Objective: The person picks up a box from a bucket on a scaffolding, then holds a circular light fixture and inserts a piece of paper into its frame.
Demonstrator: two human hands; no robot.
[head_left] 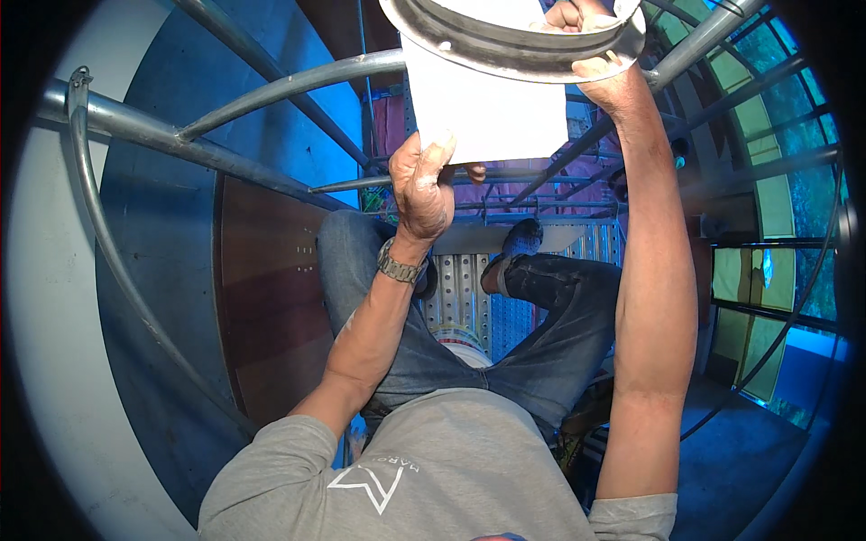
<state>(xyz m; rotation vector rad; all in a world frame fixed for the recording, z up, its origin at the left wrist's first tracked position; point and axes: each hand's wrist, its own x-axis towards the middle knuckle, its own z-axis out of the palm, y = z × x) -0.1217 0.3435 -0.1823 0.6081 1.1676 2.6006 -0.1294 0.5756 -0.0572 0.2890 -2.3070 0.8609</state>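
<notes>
Operator: Where is the piece right now?

Spotter: At the top centre of the frame. You have a white panel [496, 108], badly washed out by glare, with a curved grey rim [514, 56] across its upper part. Whether the two are joined, I can't tell.

Operator: And the left hand?

Spotter: Your left hand [422, 189] is closed at the panel's lower left corner, thumb over the near face, fingertips showing beyond the bottom edge. You wear a metal-banded wristwatch [401, 261] on that arm.

Operator: The right?

Spotter: Your right hand [612, 83] grips the rim at its right end, upper right of centre. Some fingers reach inside the curve; the rim hides part of the hand.

Operator: What's around?

Spotter: Steel tubes [298, 83] cross the upper left. At centre, below the panel, your shoe [521, 240] is near perforated metal decking [462, 284], between your jean-clad legs [550, 298].
</notes>
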